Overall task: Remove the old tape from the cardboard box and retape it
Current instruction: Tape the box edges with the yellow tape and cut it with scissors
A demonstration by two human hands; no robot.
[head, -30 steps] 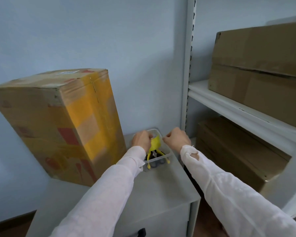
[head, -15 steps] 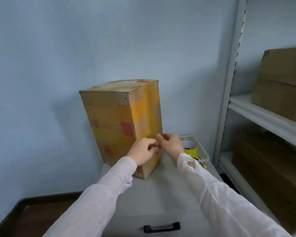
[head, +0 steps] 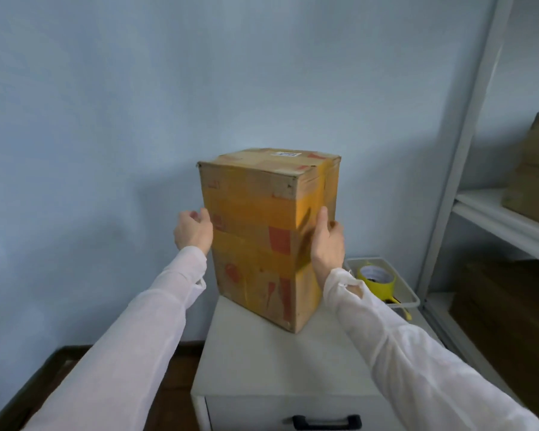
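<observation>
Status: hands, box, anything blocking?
Left hand beside cardboard box, at left edge; right hand flat on right face. Box standing on cabinet, old tape on. Tape roll in tray; nothing blocking.

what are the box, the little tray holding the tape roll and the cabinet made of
Box: cardboard, matte brown, with creased corners and glossy yellow tape bands. Tray: probably clear plastic, since its walls are see-through. Cabinet: smooth matte white, painted metal or laminate; the look leaves that open.
</observation>
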